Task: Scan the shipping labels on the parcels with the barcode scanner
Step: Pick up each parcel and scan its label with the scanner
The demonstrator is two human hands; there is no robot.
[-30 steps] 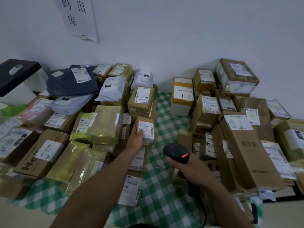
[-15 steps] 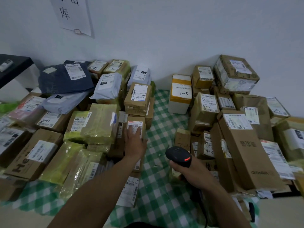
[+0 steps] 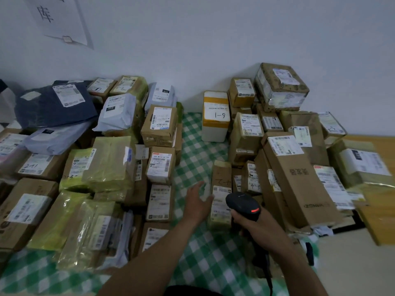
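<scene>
My right hand (image 3: 253, 223) grips the black barcode scanner (image 3: 242, 205), whose red light glows, low in the middle. My left hand (image 3: 197, 200) hovers open over the green checked cloth, fingers reaching toward a small brown parcel with a white label (image 3: 220, 201) just left of the scanner. The small box with a red-edged label (image 3: 160, 166) lies on the left pile, no hand on it. Labelled parcels form one pile on the left and another on the right.
A green checked cloth (image 3: 198, 150) shows in a strip between the piles. A white foam box marked 1-9 (image 3: 215, 116) stands at the back. A long brown carton (image 3: 297, 178) leans at the right. The wall behind carries a paper sign (image 3: 57, 18).
My left hand let go of the small red-edged-label box on the left pile and moved right across the cloth toward the parcel beside the scanner. The scanner stayed roughly in place.
</scene>
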